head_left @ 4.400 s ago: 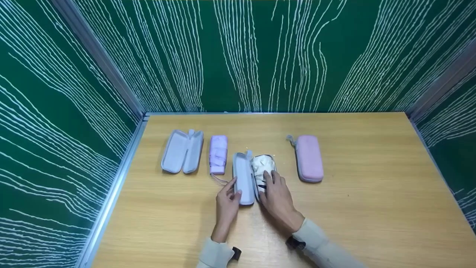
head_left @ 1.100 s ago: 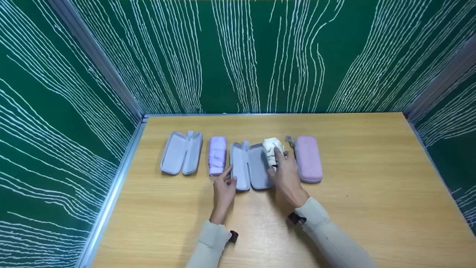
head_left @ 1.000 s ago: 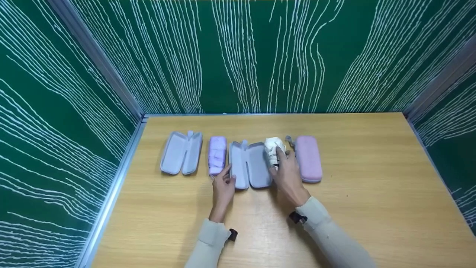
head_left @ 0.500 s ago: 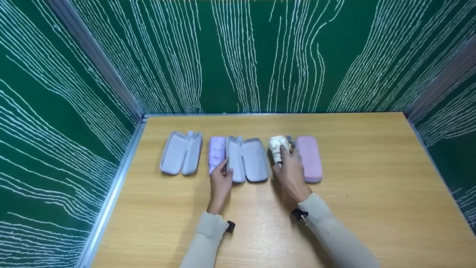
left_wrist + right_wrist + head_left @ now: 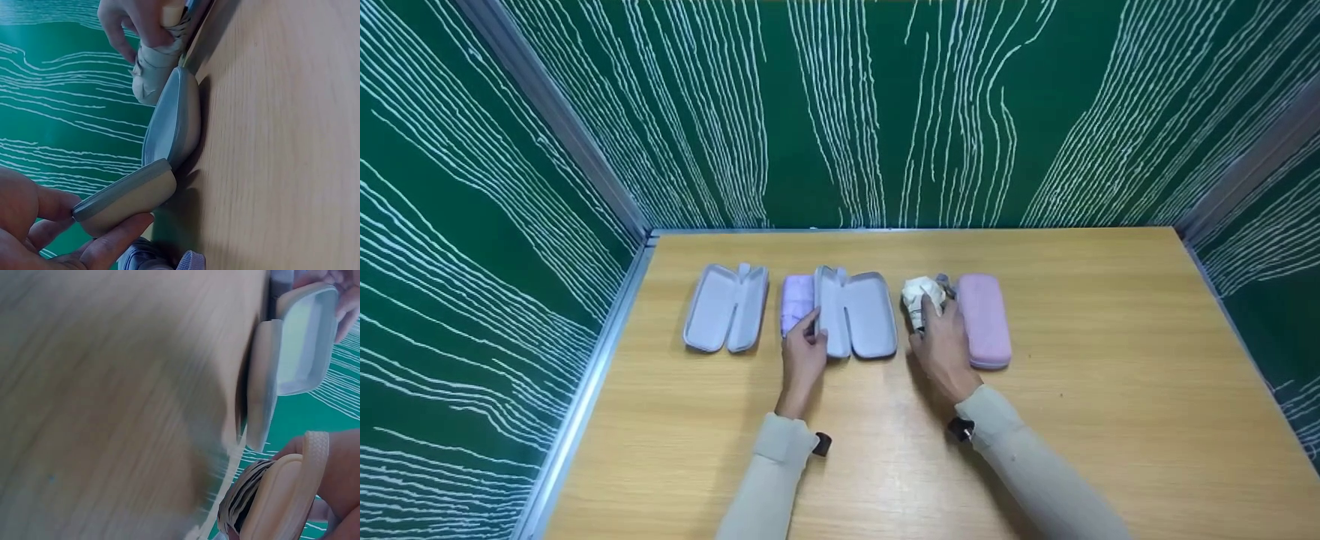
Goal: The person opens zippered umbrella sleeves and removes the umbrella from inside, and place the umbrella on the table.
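In the head view my left hand pinches the left half of an open grey zip case, thumb inside and fingers outside. The left wrist view has that case half tilted up between thumb and fingers. My right hand grips a folded cream compact umbrella, just right of the case. Its pale handle end and strap show in the right wrist view. A folded lilac umbrella lies left of the held case, partly hidden by it and my left hand.
Another open grey case lies at the far left of the wooden table. A closed pink case with a grey loop lies right beside my right hand. Green walls with white lines stand behind and at both sides.
The cream umbrella has come out of the grey case, which held it at first, and moved right with my right hand. My left hand has shifted the open case back and left, beside the lilac umbrella.
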Motion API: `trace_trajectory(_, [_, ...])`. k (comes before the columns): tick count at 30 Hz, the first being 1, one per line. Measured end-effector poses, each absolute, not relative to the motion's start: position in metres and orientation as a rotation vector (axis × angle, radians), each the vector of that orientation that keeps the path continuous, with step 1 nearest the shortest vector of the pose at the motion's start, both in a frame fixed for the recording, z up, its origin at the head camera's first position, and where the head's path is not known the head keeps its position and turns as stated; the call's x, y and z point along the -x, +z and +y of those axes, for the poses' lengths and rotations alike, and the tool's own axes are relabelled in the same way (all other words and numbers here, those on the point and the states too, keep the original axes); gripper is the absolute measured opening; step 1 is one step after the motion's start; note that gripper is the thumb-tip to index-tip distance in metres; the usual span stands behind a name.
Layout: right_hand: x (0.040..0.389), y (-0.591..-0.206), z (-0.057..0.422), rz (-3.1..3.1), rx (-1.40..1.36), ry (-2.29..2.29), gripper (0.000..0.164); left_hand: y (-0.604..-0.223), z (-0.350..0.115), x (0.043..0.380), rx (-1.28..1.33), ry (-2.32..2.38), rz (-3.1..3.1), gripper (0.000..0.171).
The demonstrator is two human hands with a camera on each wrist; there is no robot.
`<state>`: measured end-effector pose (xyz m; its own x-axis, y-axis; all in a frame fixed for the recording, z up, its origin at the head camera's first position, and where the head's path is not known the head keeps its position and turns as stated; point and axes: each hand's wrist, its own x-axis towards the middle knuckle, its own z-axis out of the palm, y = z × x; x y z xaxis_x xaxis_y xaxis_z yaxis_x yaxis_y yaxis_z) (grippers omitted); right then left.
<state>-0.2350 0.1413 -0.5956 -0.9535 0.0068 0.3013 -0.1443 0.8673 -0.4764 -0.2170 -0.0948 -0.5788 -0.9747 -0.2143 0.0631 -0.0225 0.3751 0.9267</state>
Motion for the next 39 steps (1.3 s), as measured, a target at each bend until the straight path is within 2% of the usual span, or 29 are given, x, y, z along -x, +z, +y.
trace_trajectory(12, [0.239, -0.601, 0.137, -2.742, -0.126, 0.634, 0.068, -0.578, -0.097, 0.228, -0.186, -1.604, -2.479, 0.042])
trace_trajectory(21, [0.244, -0.605, 0.132, -2.777, -0.09, 0.637, 0.061, -0.577, -0.097, 0.235, -0.176, -1.569, -2.515, 0.042])
trace_trajectory(31, [0.248, -0.601, 0.126, -2.865, -0.097, 0.453, 0.071, -0.581, -0.098, 0.24, -0.157, -1.546, -2.556, 0.043])
trace_trajectory(39, [0.254, -0.599, 0.127, -2.943, -0.092, 0.536, 0.072, -0.583, -0.098, 0.242, -0.158, -1.551, -2.553, 0.043])
